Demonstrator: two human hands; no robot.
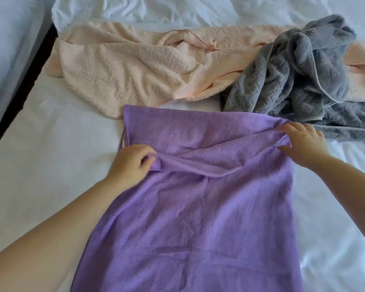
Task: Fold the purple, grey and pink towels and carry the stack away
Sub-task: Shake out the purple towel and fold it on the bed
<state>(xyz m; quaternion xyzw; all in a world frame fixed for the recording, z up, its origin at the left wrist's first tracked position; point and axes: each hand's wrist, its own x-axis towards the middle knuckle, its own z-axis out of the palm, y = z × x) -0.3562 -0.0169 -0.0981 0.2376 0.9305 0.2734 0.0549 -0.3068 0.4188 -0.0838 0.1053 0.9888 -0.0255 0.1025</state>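
Head view: purple towel (198, 218) lies lengthwise down the middle of the bed sheet (51, 144). Its near end is cut off by the bottom frame edge, so full length is unknown.

- A flap is folded across its upper part, forming a diagonal ridge between the two hands.
- Left hand (131, 163) has fingers curled, pinching the flap's corner at the towel's left edge.
- Right hand (303, 142) sits on the right edge with fingers spread over bunched fabric. Can't tell whether it grips or only presses, since the underside is hidden.
- Pink towel (118, 66) is crumpled across the far side. Its right end runs under the grey towel (293, 81) and out of frame.
- Grey towel is heaped far right, partly on the pink one and clipped by the right edge. Its near hem is just beside the right hand.
- Purple's far-left corner touches the pink towel's near edge.
- Bare sheet shows left of the purple towel and on the near right.
- Dark gap (19, 81) runs along the bed's left edge, with another pale surface (9, 39) beyond it.
- Rumpled white bedding (177, 9) lies at the far end.
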